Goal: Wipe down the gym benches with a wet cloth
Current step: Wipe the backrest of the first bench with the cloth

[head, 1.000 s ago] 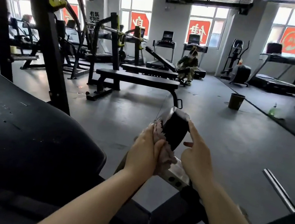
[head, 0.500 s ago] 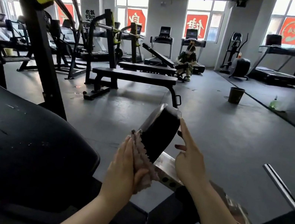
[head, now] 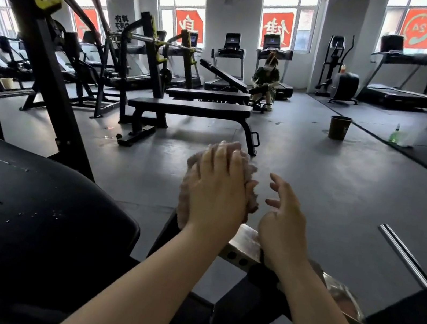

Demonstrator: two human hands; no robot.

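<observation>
near: dusty black pad [head: 28, 215] bottom left | hands: left hand [head: 215, 193] presses cloth [head: 250, 193] flat over the roller pad, which is hidden; right hand [head: 283, 221] loose, fingers spread, resting on steel bar [head: 242, 247] | cloth: soft, light, likely damp, best bunched in the palm | far: flat bench [head: 190, 108], bucket [head: 339, 127], grey floor [head: 316, 179]

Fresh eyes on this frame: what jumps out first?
Dead centre, the left hand presses a pale cloth over a round pad at the end of a metal arm, while the right hand hovers beside it, fingers spread and holding nothing. A big black bench pad, flecked with droplets or scuffs, fills the lower left. Across the grey floor, a flat bench stands mid-room and a dark bucket to its right.
</observation>
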